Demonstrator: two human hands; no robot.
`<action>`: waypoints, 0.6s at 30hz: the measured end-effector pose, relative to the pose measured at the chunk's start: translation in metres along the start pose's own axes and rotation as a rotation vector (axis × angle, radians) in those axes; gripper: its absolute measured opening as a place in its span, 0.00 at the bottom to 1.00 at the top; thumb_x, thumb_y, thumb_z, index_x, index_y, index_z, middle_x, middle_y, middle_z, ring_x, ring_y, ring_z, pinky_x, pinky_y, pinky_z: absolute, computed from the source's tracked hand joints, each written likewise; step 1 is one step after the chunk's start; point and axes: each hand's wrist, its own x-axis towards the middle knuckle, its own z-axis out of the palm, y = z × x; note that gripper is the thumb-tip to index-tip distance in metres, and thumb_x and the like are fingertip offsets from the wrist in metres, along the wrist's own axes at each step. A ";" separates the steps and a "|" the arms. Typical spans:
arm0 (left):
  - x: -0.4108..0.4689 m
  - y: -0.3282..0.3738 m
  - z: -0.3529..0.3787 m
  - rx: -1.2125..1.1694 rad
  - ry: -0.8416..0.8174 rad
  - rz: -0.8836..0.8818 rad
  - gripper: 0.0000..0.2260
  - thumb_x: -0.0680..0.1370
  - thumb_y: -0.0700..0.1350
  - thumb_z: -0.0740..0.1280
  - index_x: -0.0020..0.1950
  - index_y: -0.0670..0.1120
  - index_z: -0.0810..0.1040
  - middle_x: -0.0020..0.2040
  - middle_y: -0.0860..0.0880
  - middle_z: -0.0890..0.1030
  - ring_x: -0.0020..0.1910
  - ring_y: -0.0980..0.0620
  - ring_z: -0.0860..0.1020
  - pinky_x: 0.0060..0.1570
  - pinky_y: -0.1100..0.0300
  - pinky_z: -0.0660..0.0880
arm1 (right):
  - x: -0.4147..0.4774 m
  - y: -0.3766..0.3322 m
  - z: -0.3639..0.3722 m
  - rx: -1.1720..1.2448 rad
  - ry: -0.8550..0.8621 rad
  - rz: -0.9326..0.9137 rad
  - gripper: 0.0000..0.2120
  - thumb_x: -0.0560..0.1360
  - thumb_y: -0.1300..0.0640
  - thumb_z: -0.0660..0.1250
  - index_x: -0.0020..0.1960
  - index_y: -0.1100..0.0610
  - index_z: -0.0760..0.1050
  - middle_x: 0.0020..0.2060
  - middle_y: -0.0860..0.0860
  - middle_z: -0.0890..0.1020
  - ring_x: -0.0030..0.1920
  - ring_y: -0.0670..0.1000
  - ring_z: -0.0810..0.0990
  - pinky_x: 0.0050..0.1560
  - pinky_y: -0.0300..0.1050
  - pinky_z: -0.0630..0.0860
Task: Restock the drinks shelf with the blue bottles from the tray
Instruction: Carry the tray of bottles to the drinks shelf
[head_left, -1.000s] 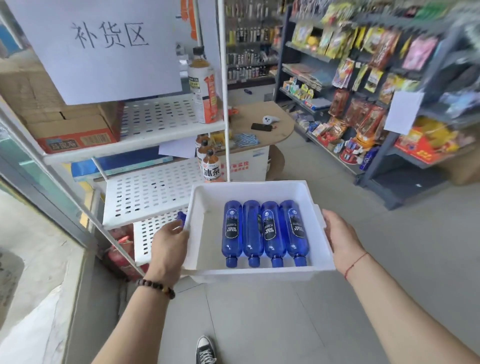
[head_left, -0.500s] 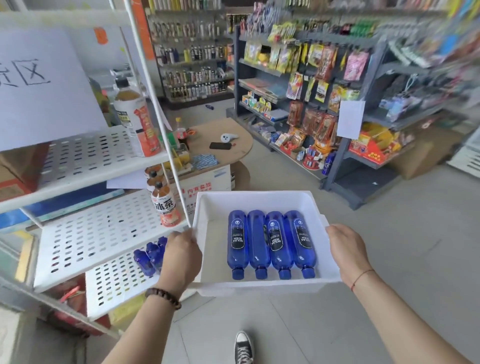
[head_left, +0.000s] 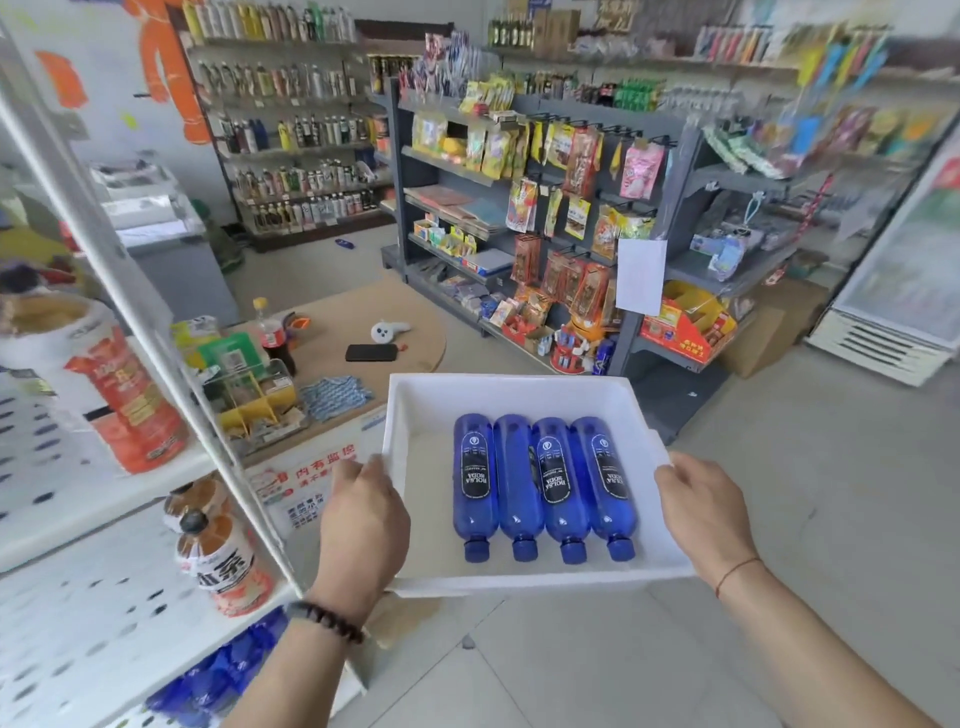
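Four blue bottles (head_left: 543, 486) lying side by side, white tray (head_left: 511, 391), caps nearest.

BOLSA SODA on the black labels (head_left: 475, 467) of the blue bottles (head_left: 514, 499) in the tray (head_left: 509, 383) I carry, 冰茶 on the tea bottle (head_left: 224, 569) on my left, red 内有监控 on the counter-front sign (head_left: 317, 470).

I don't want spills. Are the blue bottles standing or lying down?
Lying down: four blue bottles rest on their sides in the white tray.

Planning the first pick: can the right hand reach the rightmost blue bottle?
Probably not yet: the right hand grips the tray by its rim, as does the left hand. The rightmost bottle lies uncovered.
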 end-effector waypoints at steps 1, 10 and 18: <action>0.014 0.003 0.004 0.015 -0.013 -0.009 0.08 0.83 0.36 0.59 0.55 0.40 0.77 0.53 0.41 0.74 0.41 0.41 0.77 0.43 0.52 0.74 | 0.011 -0.003 0.004 -0.009 0.007 -0.011 0.14 0.76 0.58 0.61 0.36 0.62 0.60 0.30 0.55 0.68 0.35 0.56 0.65 0.34 0.51 0.63; 0.128 0.037 0.044 0.048 -0.008 -0.027 0.11 0.80 0.34 0.63 0.61 0.38 0.79 0.59 0.36 0.78 0.55 0.36 0.78 0.52 0.48 0.76 | 0.122 -0.030 0.041 0.006 0.007 -0.040 0.15 0.72 0.51 0.59 0.36 0.61 0.62 0.30 0.56 0.67 0.33 0.55 0.65 0.33 0.50 0.64; 0.236 0.063 0.100 0.030 0.079 -0.043 0.11 0.81 0.34 0.61 0.40 0.43 0.73 0.41 0.39 0.77 0.41 0.40 0.74 0.39 0.55 0.66 | 0.262 -0.041 0.077 0.011 -0.044 -0.101 0.12 0.76 0.57 0.62 0.38 0.63 0.68 0.33 0.60 0.75 0.38 0.59 0.72 0.34 0.51 0.64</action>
